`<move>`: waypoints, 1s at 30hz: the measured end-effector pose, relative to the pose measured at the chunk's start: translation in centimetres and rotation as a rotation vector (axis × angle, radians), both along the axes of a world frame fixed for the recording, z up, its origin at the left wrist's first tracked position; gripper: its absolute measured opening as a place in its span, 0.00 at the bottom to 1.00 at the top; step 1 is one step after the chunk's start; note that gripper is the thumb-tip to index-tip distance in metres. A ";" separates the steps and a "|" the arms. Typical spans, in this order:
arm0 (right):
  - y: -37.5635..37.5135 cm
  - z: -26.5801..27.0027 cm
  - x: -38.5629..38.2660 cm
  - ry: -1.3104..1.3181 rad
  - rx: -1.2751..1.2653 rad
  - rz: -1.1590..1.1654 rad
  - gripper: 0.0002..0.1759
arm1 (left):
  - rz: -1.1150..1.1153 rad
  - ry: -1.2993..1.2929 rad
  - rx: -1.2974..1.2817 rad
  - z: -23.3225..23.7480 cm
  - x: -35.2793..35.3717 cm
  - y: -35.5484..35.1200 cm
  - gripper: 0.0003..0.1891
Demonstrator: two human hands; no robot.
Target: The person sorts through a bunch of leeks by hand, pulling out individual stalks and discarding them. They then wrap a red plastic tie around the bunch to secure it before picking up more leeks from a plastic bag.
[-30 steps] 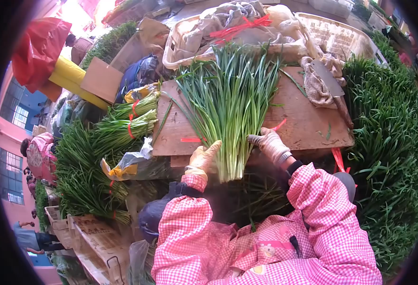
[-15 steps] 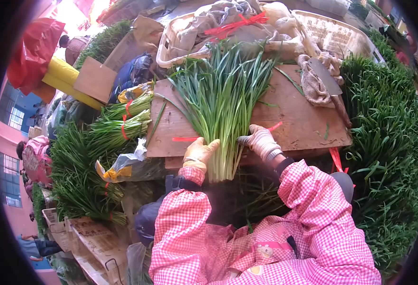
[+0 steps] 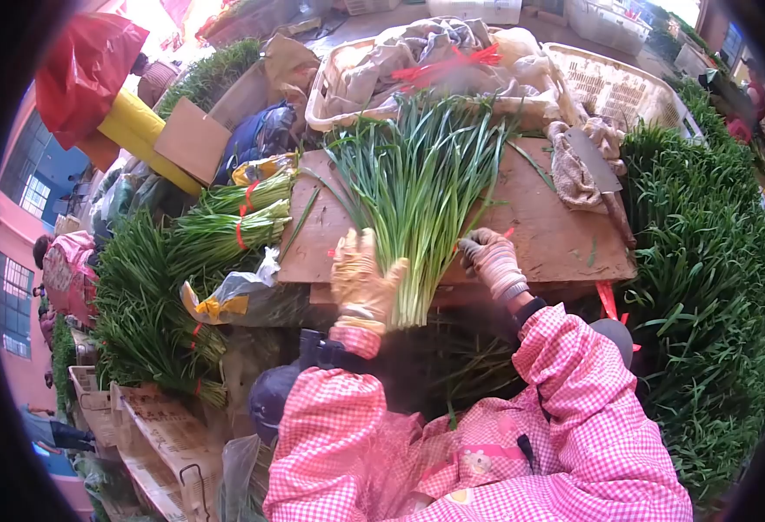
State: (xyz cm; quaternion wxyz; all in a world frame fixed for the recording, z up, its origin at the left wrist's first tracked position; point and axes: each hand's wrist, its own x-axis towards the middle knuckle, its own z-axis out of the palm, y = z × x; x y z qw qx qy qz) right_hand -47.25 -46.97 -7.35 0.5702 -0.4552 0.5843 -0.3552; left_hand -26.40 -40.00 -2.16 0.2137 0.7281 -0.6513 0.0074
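A loose bunch of garlic chives lies on a brown board, leaves pointing away and pale stems towards me. My left hand, in a tan glove, is open with fingers spread, beside and against the stems on the left. On the right of the stems, my gloved right hand has its fingers curled together at a red strip; the fingertips' hold on it is partly hidden. The strip passes under the bunch, and its other end shows beside my left hand.
Tied chive bundles lie left of the board. A knife rests on a cloth at the board's right edge. A crate with cloths stands behind. Heaped chives fill the right side.
Both hands have let go of the stems. My left hand has opened flat with fingers up; my right hand has moved slightly right, onto the red strip. The view has shifted a little.
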 end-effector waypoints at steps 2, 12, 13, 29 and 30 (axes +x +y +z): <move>-1.1 2.7 0.0 0.111 -0.211 0.005 0.09 | 0.004 -0.168 0.014 0.9 -3.0 -0.6 0.49; -11.2 7.5 2.8 0.836 -0.345 0.173 0.23 | 0.104 -0.006 0.353 -2.7 -5.6 -1.9 0.66; -11.6 7.5 3.3 0.888 -0.319 0.180 0.23 | 0.105 0.014 0.359 -2.5 -5.6 -2.1 0.66; -4.8 15.6 -5.0 -0.769 -0.145 0.083 0.12 | 0.003 0.093 0.418 -1.2 -4.4 -1.7 0.60; -4.4 14.4 -6.5 -0.786 -0.184 0.678 0.15 | -0.049 0.162 0.232 -3.2 -3.9 -1.3 0.58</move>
